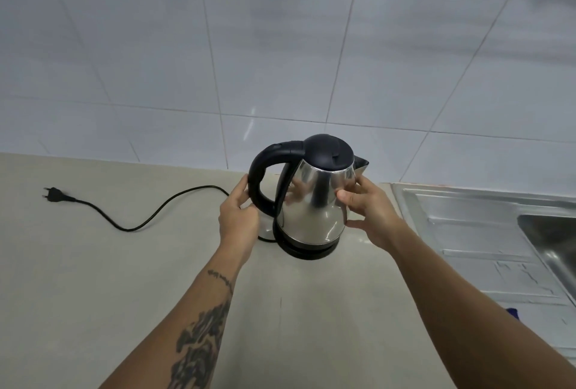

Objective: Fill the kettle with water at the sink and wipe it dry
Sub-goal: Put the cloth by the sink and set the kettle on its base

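A steel kettle (pixel 311 201) with a black lid and black handle stands tilted on its round black base (pixel 307 252) on the beige counter. Its spout points right, toward the sink. My left hand (pixel 238 217) curls around the lower part of the handle. My right hand (pixel 369 211) presses against the kettle's right side, below the spout, fingers spread on the steel. The steel sink (pixel 548 239) lies at the right edge, its basin partly out of frame.
The base's black power cord (pixel 149 217) trails left across the counter to an unplugged plug (pixel 54 194). A ribbed steel drainboard (pixel 473 251) sits between kettle and basin. A blue cloth corner (pixel 512 312) shows by my right forearm. White wall tiles stand behind.
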A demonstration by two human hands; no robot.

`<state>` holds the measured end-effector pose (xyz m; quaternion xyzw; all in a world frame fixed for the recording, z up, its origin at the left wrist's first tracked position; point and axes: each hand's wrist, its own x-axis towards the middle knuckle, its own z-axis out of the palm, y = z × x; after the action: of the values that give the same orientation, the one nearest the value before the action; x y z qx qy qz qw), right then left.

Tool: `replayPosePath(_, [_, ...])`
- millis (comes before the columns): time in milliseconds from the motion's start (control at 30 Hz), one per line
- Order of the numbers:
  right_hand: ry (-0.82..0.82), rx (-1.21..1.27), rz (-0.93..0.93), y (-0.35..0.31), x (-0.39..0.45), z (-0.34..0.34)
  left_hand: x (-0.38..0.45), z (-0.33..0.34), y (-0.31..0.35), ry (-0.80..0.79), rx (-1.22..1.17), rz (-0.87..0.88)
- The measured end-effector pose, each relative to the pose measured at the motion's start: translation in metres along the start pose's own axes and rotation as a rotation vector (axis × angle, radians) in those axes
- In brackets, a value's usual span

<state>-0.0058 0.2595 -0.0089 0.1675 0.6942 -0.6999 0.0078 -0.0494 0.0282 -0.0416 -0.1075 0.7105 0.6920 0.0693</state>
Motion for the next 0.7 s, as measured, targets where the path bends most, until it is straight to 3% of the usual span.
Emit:
replayPosePath(567, [-0.058,-0.016,0.06,0.013,-0.004,-0.003,-0.016,0.008,-0.001,0.027,0.045,0.069])
replayPosePath(700, [0.019,-0.071,0.104,0.015,-0.023,-0.008,-0.025,-0.002,0.007,-0.02,0.112,0.074])
